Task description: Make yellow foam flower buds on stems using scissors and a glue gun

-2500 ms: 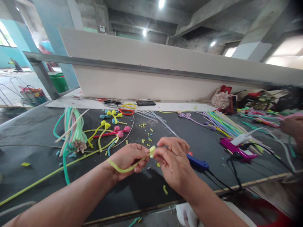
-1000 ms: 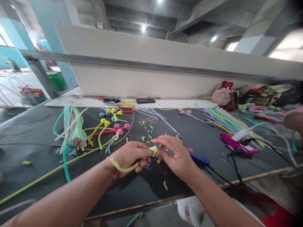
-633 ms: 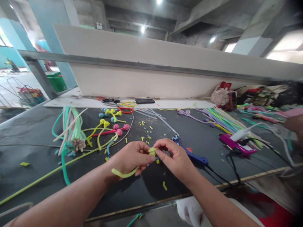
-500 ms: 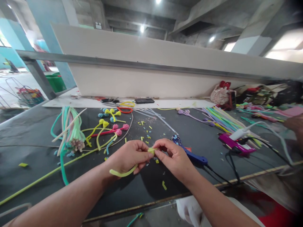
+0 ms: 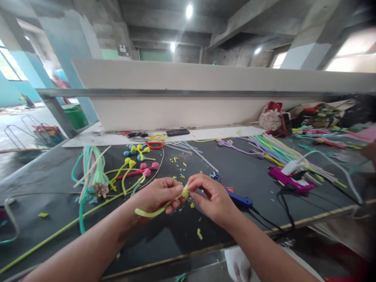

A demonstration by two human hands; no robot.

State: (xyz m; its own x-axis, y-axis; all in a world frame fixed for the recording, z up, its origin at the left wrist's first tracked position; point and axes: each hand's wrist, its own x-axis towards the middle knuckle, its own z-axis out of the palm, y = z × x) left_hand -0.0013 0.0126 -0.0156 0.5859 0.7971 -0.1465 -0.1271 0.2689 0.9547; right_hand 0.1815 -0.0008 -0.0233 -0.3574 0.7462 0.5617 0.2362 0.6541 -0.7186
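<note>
My left hand [image 5: 160, 196] is closed around a soft yellow-green cord [image 5: 148, 214] over the front of the dark table. One tail of this cord hangs out below the palm to the left. At its other end is a small bunched knot [image 5: 185, 192], held between both hands' fingertips. The thumb and forefinger of my right hand [image 5: 214, 199] pinch the knot from the right side. Just beyond the right hand lies a corded tool with a blue handle [image 5: 240, 200], partly hidden by that hand. Small yellow-green offcuts [image 5: 199, 234] are scattered nearby.
A bundle of pastel cords [image 5: 98, 178] lies left, beside knotted yellow and pink pieces [image 5: 145, 169]. A long yellow-green cord [image 5: 58, 233] crosses the left side. Rightward are more cords [image 5: 274, 147] and a magenta power strip [image 5: 290, 181] with cables. A phone [image 5: 178, 132] rests at the back.
The yellow-green cord's end has turned more upright between my fingertips, and its bunched knot shows more clearly. My view has tilted up slightly.
</note>
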